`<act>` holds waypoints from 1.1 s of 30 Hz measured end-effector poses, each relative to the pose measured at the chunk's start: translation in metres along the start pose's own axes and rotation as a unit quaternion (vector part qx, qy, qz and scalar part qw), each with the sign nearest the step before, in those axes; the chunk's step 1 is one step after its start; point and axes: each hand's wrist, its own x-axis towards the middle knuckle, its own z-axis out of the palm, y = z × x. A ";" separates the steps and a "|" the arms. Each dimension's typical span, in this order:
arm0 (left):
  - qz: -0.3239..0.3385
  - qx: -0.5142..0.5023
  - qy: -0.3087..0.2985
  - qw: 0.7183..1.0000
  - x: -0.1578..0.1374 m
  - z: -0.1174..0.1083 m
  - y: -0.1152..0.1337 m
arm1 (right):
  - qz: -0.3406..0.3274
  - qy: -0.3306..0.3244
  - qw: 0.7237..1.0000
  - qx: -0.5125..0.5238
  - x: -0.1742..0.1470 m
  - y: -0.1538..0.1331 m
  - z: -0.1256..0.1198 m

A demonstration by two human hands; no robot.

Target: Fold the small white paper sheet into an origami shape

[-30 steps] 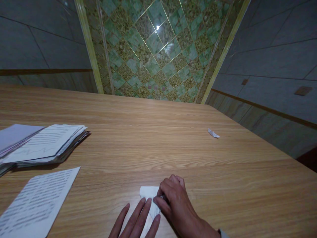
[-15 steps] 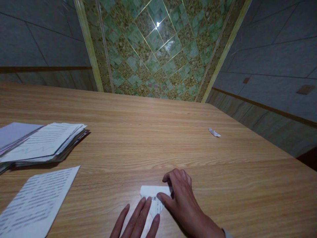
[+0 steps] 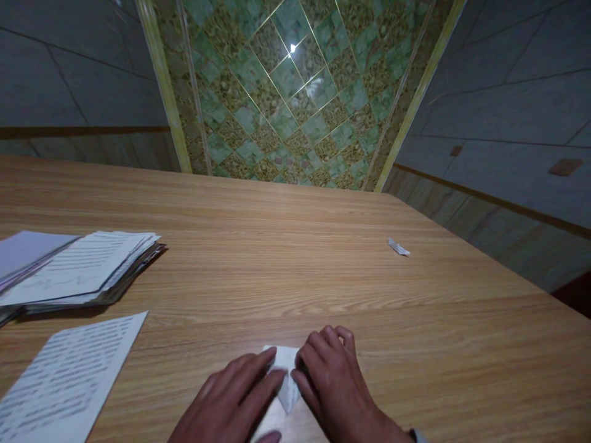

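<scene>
A small white piece of folded paper [image 3: 287,394] with some print on it lies on the table in front of me, its lower end narrowing to a point. My left hand [image 3: 231,391] comes in from the lower left, its fingers bent over the paper's left side and holding it, with the thumb apart near the bottom edge. On the other side my right hand [image 3: 335,375] has its fingers curled, and thumb and forefinger pinch the paper's right edge. Both hands cover parts of the sheet.
Left of my hands lies a printed sheet [image 3: 74,375]. Behind it is a stack of papers [image 3: 92,264]. A small folded paper piece [image 3: 398,247] rests toward the right on the wooden table [image 3: 258,271]. Tiled walls [image 3: 300,111] stand beyond.
My left hand has moved up and over the paper's left side. The fingers of my right hand have closed in on the right edge, and the paper's visible top looks narrower.
</scene>
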 end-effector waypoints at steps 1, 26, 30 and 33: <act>-0.034 -0.044 -0.030 0.998 0.008 -0.005 -0.003 | 0.001 0.001 1.000 -0.001 0.000 0.000 0.000; -0.226 -0.125 -0.204 0.944 0.057 -0.003 -0.006 | 0.013 -0.048 0.999 -0.016 -0.003 -0.003 -0.002; -0.218 -0.126 -0.192 0.949 0.055 -0.001 -0.007 | 0.030 -0.045 0.999 0.007 -0.003 -0.004 -0.001; -0.197 -0.114 -0.172 0.958 0.054 0.001 -0.009 | 0.044 -0.033 0.998 -0.001 -0.002 -0.006 0.003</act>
